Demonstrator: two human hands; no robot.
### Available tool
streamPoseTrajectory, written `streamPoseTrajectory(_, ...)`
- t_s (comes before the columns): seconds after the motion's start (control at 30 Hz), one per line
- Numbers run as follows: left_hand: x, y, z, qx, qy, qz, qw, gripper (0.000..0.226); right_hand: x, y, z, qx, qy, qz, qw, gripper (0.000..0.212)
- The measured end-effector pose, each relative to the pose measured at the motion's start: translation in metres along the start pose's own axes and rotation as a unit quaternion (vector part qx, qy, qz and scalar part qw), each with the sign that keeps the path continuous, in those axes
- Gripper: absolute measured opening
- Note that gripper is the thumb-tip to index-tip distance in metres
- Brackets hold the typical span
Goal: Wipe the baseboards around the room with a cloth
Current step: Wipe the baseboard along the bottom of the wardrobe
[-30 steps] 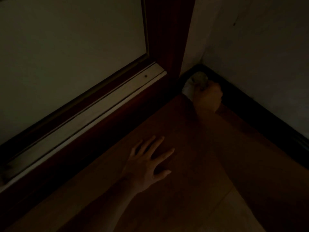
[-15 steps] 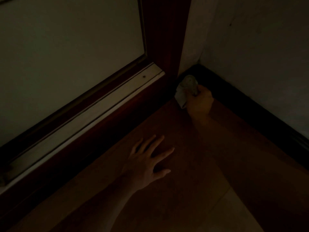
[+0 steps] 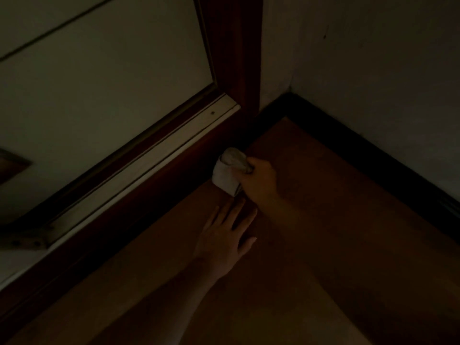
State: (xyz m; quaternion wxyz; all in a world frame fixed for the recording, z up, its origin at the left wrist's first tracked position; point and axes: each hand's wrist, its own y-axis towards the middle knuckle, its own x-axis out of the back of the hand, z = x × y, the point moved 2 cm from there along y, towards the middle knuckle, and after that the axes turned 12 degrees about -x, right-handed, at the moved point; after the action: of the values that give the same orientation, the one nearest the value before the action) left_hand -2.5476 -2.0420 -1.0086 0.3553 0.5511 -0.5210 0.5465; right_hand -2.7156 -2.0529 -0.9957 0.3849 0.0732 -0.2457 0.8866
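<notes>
1. The right hand [image 3: 257,181] has its fingers clenched around a bunched pale cloth [image 3: 227,171]; the fingertips themselves are hidden in the folds.
2. The cloth sticks out to the left of the fist, a grey rolled part on top and a whiter flap hanging below.
3. Its left edge presses against the dark wooden strip [image 3: 159,192] that runs along the foot of the door [image 3: 99,78], just short of the corner. In this dim light I cannot tell whether the lower flap touches the floor [image 3: 311,245].
4. The left hand [image 3: 225,239] lies flat on the floor, fingers released, spread and holding nothing, pointing toward the cloth.
5. Its fingertips come near the cloth's bottom corner and the right wrist; whether they touch is unclear.
6. Both bare forearms reach in from the lower edge, the right one crossing the floor from the right side.
7. Above the wooden strip sits a pale metal threshold [image 3: 154,155], and a red-brown door frame [image 3: 239,51] rises at its far end.
8. Right of the frame, a black baseboard [image 3: 368,150] turns the corner and runs along the pale wall [image 3: 385,70] toward the right edge.
9. The cloth is well apart from that black baseboard's long run.
</notes>
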Motion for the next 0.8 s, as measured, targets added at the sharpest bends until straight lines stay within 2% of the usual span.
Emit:
streamPoseTrajectory(0.1,-0.002,-0.006,-0.003,-0.003,0.009,0.016,1.000,0.064,0.013,-0.003,0.004,-0.053,-0.028,-0.122,0.991,0.021)
streamPoseTrajectory(0.17,-0.006,-0.007,-0.003,-0.013,-0.001,0.014,1.000,0.064,0.009,-0.001,0.012,-0.054,-0.033,-0.153,0.986,0.022)
streamPoseTrajectory(0.27,-0.010,-0.008,-0.003,-0.026,0.001,-0.006,1.000,0.063,-0.006,0.000,0.022,-0.056,-0.021,-0.134,0.989,0.017)
streamPoseTrajectory(0.4,-0.008,0.002,-0.004,-0.065,-0.002,0.002,0.998,0.065,-0.002,-0.005,0.015,-0.071,0.030,-0.053,0.996,0.025)
streamPoseTrajectory(0.47,-0.004,0.018,-0.007,-0.110,-0.004,0.011,0.994,0.064,0.019,-0.004,0.017,-0.081,0.065,-0.077,0.992,0.027)
streamPoseTrajectory(0.57,0.002,0.046,-0.020,-0.185,0.000,0.032,0.982,0.065,0.075,-0.001,0.021,-0.106,0.115,-0.152,0.976,0.016)
streamPoseTrajectory(0.63,0.004,0.059,-0.030,-0.236,0.008,0.044,0.971,0.066,0.121,-0.010,0.019,-0.123,0.133,-0.202,0.962,0.031)
streamPoseTrajectory(0.67,0.005,0.063,-0.031,-0.256,0.013,0.050,0.965,0.066,0.141,-0.019,0.017,-0.123,0.142,-0.224,0.956,0.031)
streamPoseTrajectory(0.8,0.009,0.071,-0.014,-0.311,0.049,0.082,0.946,0.067,0.197,-0.066,0.009,-0.129,0.135,-0.298,0.936,0.014)
